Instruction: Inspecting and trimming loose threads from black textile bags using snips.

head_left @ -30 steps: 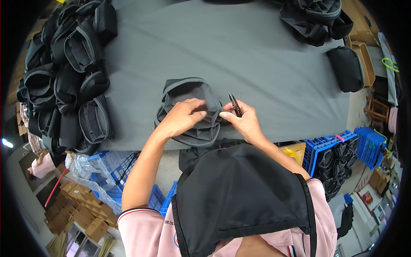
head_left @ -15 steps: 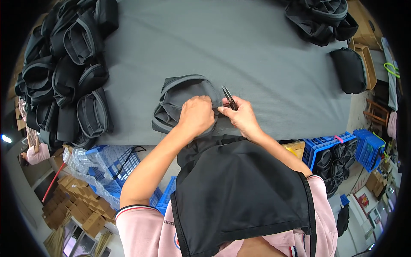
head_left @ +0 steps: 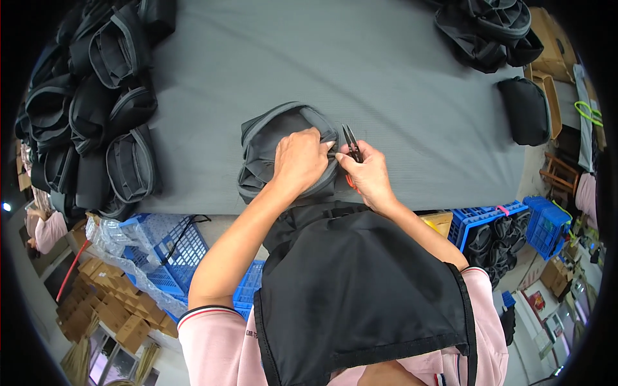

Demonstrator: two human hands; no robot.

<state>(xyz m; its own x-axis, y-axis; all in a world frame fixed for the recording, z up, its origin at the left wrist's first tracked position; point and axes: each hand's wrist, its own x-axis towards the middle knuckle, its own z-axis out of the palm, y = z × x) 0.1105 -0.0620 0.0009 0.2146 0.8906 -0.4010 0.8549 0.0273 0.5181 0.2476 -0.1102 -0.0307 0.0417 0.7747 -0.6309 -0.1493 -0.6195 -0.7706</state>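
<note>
An open dark grey zippered pouch (head_left: 259, 149) rests on the table near its front edge, with its inner pockets showing. My left hand (head_left: 300, 161) is closed on the pouch's right side, thumb and fingers pinching the edge. Just to the right, my right hand (head_left: 370, 172) holds a pair of thread snips (head_left: 352, 144), blades pointing up and away from me. An orange part of the snips shows below the palm. The thumb and fingertip of my right hand come up close to the pouch's rim; whether they pinch a thread there is too small to tell.
A heap of similar black pouches (head_left: 90, 122) covers the table's left end. More pouches (head_left: 489, 32) lie at the far right, with a single closed one (head_left: 524, 110) near the right edge. Blue plastic crates (head_left: 164, 248) and cardboard boxes (head_left: 106, 299) stand below the table.
The pouch and my left hand have shifted slightly right and farther from me. My right hand has turned a little, so the orange part of the snips now shows.
</note>
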